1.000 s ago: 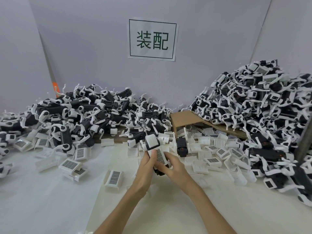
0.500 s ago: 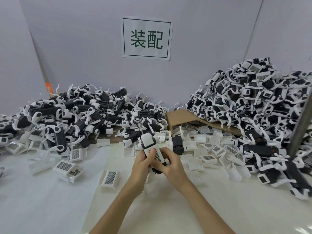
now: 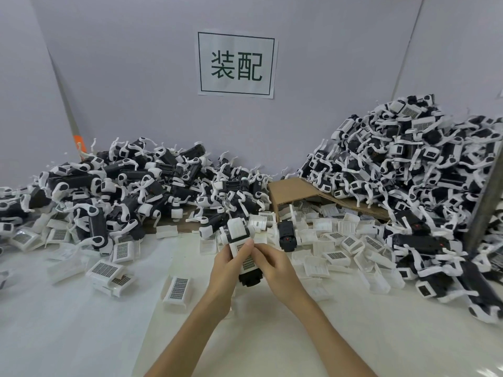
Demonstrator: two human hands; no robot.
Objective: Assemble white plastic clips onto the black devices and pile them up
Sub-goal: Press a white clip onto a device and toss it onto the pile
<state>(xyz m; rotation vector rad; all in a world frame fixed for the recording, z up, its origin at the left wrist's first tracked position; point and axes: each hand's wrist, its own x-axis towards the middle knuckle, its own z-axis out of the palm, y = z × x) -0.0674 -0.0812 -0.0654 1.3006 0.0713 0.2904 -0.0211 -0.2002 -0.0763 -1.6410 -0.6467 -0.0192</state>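
Black device (image 3: 250, 277), held tilted at centre just above the desk (image 3: 272, 336), dark end toward the viewer, far end pointing away. White plastic clip (image 3: 241, 240) seated over its upper part, with a grid-patterned patch on the clip's face showing between the fingers. Left hand (image 3: 227, 263) wrapped around the device's left side, thumb on the clip. Right hand (image 3: 275, 263) grasping the right side, fingertips pinching at the clip's edge beside the left thumb. Both forearms bare, reaching in from the bottom edge.

Just beyond the hands, a second black device (image 3: 286, 235) lying on the desk among loose white clips (image 3: 337, 240) scattered in a band toward the right. More such clips on the left, one grid-patched clip (image 3: 178, 289) alone near the left forearm.

Behind on the left, a low wide pile (image 3: 122, 191) of black devices with white clips fitted. On the right, a taller pile (image 3: 408, 172) of the same, reaching higher up the wall. Flat brown cardboard (image 3: 291, 191) between the two piles, partly under the right one.

On the pale wall (image 3: 136, 77) above, a white paper sign (image 3: 236, 65) with two dark green Chinese characters inside a thin frame.
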